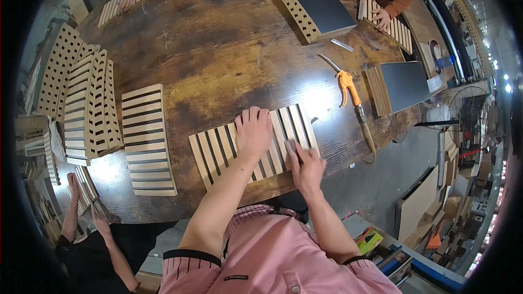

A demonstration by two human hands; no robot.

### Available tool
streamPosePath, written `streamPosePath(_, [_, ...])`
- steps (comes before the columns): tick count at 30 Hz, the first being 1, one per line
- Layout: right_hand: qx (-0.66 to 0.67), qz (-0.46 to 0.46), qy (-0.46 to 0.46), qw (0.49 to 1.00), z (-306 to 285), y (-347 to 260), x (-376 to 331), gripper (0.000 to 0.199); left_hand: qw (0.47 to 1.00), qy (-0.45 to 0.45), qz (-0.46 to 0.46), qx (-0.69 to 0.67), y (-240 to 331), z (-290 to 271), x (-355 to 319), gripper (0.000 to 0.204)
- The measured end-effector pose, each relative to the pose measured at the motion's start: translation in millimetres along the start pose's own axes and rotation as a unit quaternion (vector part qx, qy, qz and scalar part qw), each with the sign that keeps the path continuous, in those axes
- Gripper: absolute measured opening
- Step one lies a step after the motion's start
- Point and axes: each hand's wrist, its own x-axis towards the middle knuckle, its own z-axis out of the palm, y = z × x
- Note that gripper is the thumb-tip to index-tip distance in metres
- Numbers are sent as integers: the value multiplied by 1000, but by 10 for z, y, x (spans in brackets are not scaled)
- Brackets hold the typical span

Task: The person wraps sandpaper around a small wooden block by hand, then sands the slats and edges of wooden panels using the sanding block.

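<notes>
A slatted wooden panel (212, 149), pale strips with dark grooves between them, lies in front of me near the table's edge. My left hand (254, 130) rests flat on its middle, fingers stretched toward the far edge. Over the panel's right part, my right hand (308, 170) is closed around a thin, flat grey tool (293, 151), whose lower end the fingers hide. A second slatted panel (147, 141) lies to the left, apart from my hands.
An orange air blow gun (347, 87) with a hose lies right of the panel. Black-topped stacks (403, 87) and a thin metal strip (342, 45) are beyond. More panels (81, 103) stand left. Co-workers' hands (381, 20) handle similar panels around the brown table (218, 60).
</notes>
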Motion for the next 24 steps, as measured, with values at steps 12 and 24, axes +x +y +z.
streamPosePath(12, [70, 8, -21, 997, -2, 36, -9, 37, 999, -34, -13, -22, -1, -16, 10, 19])
streamPosePath(24, [11, -18, 25, 999, 130, -45, 97, 33, 999, -33, -23, -20, -56, 2, -17, 19])
